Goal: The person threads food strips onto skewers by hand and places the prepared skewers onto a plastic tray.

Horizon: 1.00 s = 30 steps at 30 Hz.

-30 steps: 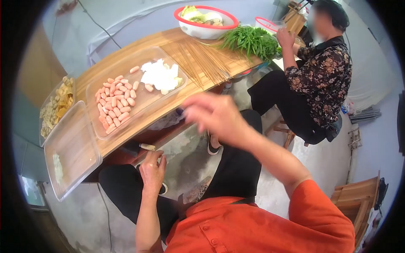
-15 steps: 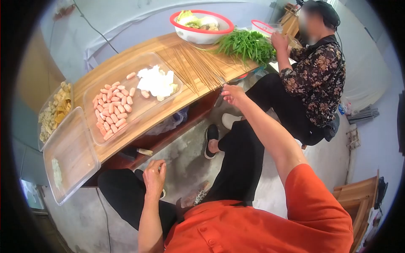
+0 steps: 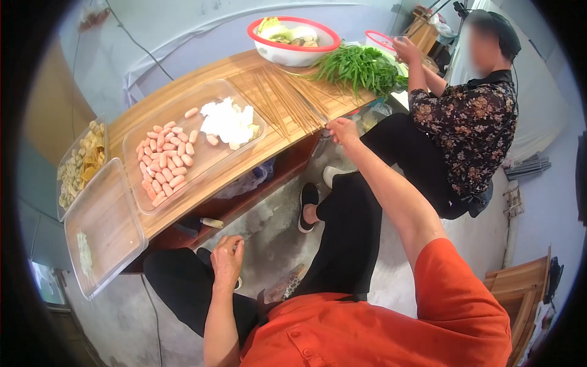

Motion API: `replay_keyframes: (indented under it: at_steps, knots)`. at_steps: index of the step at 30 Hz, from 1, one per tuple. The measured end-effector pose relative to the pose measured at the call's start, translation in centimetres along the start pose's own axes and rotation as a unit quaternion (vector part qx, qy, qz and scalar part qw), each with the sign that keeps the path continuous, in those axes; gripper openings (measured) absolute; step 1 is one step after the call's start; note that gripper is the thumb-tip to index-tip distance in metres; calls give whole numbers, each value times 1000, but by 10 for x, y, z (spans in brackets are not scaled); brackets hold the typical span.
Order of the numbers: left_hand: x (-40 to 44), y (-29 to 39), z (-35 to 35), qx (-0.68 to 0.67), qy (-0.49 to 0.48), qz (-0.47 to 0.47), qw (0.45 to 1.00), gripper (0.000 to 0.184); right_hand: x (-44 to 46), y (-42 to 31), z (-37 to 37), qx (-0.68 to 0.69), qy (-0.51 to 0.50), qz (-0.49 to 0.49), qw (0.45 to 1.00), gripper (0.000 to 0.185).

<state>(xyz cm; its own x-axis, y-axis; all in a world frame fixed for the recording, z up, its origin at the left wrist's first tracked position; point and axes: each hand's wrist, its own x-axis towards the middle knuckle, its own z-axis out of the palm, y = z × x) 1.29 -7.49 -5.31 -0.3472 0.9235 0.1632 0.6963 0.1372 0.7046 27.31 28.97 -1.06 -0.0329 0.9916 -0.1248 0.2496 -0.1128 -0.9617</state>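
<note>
My right hand (image 3: 343,131) is at the table's front edge, its fingers pinched at the near ends of the bamboo skewers (image 3: 284,98), which lie spread on the wood. My left hand (image 3: 227,262) hangs above my lap with the fingers curled in, and nothing shows in it. To the left of the skewers is a clear plastic tray (image 3: 197,160). It holds a pile of small pink sausages (image 3: 165,158) and a heap of white pieces (image 3: 226,122).
A red-rimmed bowl of vegetables (image 3: 251,27) and a bunch of leafy greens (image 3: 361,68) sit at the back. Two more clear containers, one with yellowish food (image 3: 92,156), the other a tilted lid or tray (image 3: 110,238), are at left. A seated person (image 3: 471,128) works at right.
My right hand has moved slightly right, still by the skewer ends. My left hand has dropped a little. The person at right has shifted back and raised their hands.
</note>
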Motion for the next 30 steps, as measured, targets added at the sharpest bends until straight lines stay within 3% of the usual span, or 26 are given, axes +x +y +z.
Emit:
replay_keyframes:
  at_steps: [2,8,13,23,26,28,30]
  knots:
    - [-1,0,0,2,0,2,1000,11,-1,-5,-1,-10,1,-4,1000,9]
    - [-6,-2,0,-12,1,2,1000,11,-17,-15,3,212,-61,114,969,12]
    - [-8,-7,2,-14,5,16,1000,12,-34,-12,13,395,-218,159,878,13]
    - [-5,-7,0,-3,-10,5,1000,14,-114,-21,32,426,-293,99,850,11]
    - [7,-1,-1,-109,-18,-29,993,14,-166,-15,37,396,-302,53,865,11]
    - [21,28,-10,-296,-54,-109,947,19,-200,-6,44,358,-315,43,878,13]
    - [35,54,-18,-394,-68,-120,909,28,-236,-4,50,305,-314,74,896,10]
